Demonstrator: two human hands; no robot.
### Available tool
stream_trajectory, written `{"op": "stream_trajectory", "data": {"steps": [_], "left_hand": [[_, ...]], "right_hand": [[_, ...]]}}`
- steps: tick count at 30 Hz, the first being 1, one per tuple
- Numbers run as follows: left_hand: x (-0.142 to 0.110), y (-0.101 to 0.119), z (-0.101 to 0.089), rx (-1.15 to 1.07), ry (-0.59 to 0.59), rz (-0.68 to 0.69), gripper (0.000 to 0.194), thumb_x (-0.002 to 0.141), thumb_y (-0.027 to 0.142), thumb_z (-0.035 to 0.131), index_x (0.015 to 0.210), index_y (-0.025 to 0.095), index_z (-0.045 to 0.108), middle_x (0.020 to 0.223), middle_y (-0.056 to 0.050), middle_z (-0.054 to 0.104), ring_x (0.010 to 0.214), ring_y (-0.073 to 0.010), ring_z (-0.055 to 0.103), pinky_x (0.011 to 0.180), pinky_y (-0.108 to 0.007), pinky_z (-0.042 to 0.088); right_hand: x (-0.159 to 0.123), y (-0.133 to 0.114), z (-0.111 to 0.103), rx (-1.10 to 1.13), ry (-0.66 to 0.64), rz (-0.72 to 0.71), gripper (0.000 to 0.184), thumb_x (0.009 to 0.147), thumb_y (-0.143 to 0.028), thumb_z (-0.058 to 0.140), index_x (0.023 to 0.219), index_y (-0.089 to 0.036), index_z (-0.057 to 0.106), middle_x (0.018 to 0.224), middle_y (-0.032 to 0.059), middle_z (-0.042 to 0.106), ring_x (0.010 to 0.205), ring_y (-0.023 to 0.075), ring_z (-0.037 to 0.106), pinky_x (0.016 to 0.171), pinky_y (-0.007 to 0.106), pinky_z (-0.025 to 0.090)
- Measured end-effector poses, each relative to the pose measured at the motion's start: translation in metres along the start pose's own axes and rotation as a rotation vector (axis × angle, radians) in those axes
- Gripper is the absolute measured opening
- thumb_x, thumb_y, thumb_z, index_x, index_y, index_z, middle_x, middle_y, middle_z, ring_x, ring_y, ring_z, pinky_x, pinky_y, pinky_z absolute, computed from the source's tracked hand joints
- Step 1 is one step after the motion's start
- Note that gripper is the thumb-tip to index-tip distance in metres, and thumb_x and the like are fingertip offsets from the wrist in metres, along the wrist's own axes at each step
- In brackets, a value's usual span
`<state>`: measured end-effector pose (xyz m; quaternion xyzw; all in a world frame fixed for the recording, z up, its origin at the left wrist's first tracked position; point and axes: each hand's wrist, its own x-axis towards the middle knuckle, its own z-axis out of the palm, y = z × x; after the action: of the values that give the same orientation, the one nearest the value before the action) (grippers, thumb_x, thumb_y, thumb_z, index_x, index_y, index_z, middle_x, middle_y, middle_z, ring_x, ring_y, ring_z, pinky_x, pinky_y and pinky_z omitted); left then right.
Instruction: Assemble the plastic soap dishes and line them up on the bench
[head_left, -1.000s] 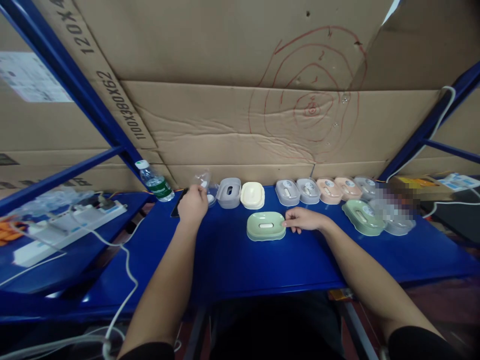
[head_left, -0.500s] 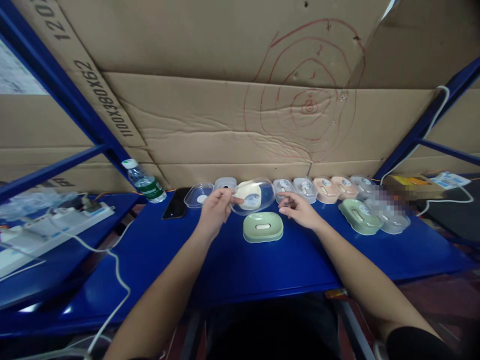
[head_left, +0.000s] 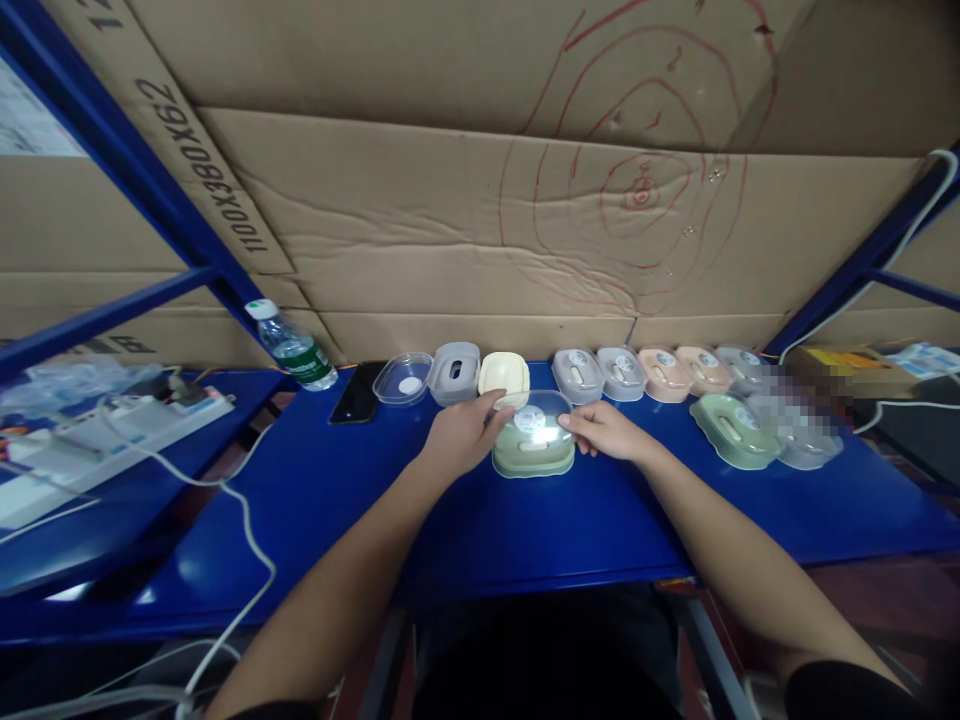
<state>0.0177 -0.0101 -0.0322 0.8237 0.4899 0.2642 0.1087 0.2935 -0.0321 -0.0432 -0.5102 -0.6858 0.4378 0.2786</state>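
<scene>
In the head view a green soap box [head_left: 533,465] sits on the blue table in front of me. Over it lies a clear plastic lid [head_left: 541,410] with a round label, tilted or resting on the box; which one I cannot tell. My left hand [head_left: 466,432] grips the lid's left edge, and my right hand [head_left: 604,432] pinches its right edge. Just behind the lid stands a cream soap box [head_left: 504,372] without a cover. To its left are a grey soap box [head_left: 455,374] and a loose clear lid [head_left: 403,380].
Several lidded grey and pink boxes [head_left: 664,373] line the back right. A lidded green box [head_left: 735,430] stands closer. At left are a black phone [head_left: 355,393], a water bottle [head_left: 296,350] and a power strip [head_left: 112,450]. Cardboard [head_left: 390,210] walls the back.
The clear lid has come down from above the cream box onto or just over the green box. My right hand has closed on its right edge. The view has shifted slightly.
</scene>
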Motion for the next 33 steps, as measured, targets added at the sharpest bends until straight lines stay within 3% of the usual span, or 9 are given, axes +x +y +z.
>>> {"op": "stream_trajectory", "data": {"steps": [5, 9, 12, 21, 27, 30, 33], "left_hand": [[0.0, 0.008, 0.002, 0.215, -0.2, -0.032, 0.048, 0.106, 0.048, 0.035, 0.132, 0.02, 0.065, 0.101, -0.013, 0.079, 0.094, -0.03, 0.076, 0.078, -0.037, 0.055], [0.0, 0.011, 0.004, 0.28, -0.294, -0.009, 0.047, 0.107, 0.046, 0.031, 0.124, 0.02, 0.066, 0.097, -0.014, 0.078, 0.093, -0.0313, 0.076, 0.077, -0.038, 0.054], [0.0, 0.01, 0.005, 0.296, -0.358, -0.029, 0.051, 0.107, 0.047, 0.026, 0.122, 0.02, 0.067, 0.102, -0.015, 0.078, 0.097, -0.0327, 0.075, 0.08, -0.04, 0.053], [0.003, 0.0, 0.01, 0.186, -0.378, -0.057, 0.056, 0.107, 0.05, 0.02, 0.114, 0.021, 0.068, 0.108, -0.011, 0.077, 0.102, -0.03, 0.073, 0.083, -0.038, 0.052], [0.004, -0.006, 0.014, 0.146, -0.357, -0.068, 0.053, 0.107, 0.049, 0.022, 0.108, 0.022, 0.068, 0.11, -0.01, 0.077, 0.104, -0.0288, 0.072, 0.084, -0.037, 0.051], [0.004, -0.005, 0.015, 0.157, -0.345, -0.065, 0.052, 0.108, 0.048, 0.023, 0.105, 0.021, 0.067, 0.11, -0.01, 0.076, 0.104, -0.0289, 0.072, 0.084, -0.037, 0.051], [0.004, -0.001, 0.016, 0.165, -0.329, -0.085, 0.052, 0.108, 0.047, 0.023, 0.105, 0.02, 0.068, 0.113, -0.011, 0.076, 0.106, -0.0297, 0.071, 0.084, -0.038, 0.05]], "right_hand": [[0.001, 0.003, -0.006, -0.076, -0.103, 0.129, 0.062, 0.088, -0.076, 0.057, 0.063, -0.02, 0.061, 0.051, 0.0022, 0.061, 0.044, 0.0126, 0.055, 0.044, 0.025, 0.041], [0.001, 0.006, -0.009, -0.18, -0.223, 0.189, 0.065, 0.088, -0.079, 0.055, 0.061, -0.019, 0.062, 0.05, 0.003, 0.061, 0.043, 0.0134, 0.056, 0.046, 0.026, 0.045], [0.001, 0.007, -0.009, -0.227, -0.237, 0.207, 0.067, 0.087, -0.081, 0.053, 0.062, -0.019, 0.063, 0.05, 0.0032, 0.063, 0.043, 0.0139, 0.058, 0.048, 0.026, 0.046], [0.002, 0.007, -0.006, -0.24, -0.235, 0.21, 0.079, 0.09, -0.087, 0.036, 0.059, -0.018, 0.061, 0.045, 0.0022, 0.057, 0.04, 0.0133, 0.055, 0.047, 0.026, 0.045], [0.004, 0.006, -0.002, -0.334, -0.122, 0.209, 0.082, 0.092, -0.087, 0.029, 0.055, -0.019, 0.057, 0.045, 0.0022, 0.056, 0.039, 0.0124, 0.052, 0.049, 0.027, 0.042], [0.003, 0.003, -0.004, -0.465, -0.038, 0.178, 0.075, 0.091, -0.083, 0.04, 0.058, -0.02, 0.059, 0.052, 0.0029, 0.061, 0.048, 0.0145, 0.057, 0.053, 0.028, 0.04], [0.0, -0.001, -0.005, -0.605, 0.158, 0.051, 0.058, 0.089, -0.074, 0.058, 0.071, -0.02, 0.067, 0.067, 0.0036, 0.07, 0.065, 0.0192, 0.065, 0.061, 0.03, 0.045]]}}
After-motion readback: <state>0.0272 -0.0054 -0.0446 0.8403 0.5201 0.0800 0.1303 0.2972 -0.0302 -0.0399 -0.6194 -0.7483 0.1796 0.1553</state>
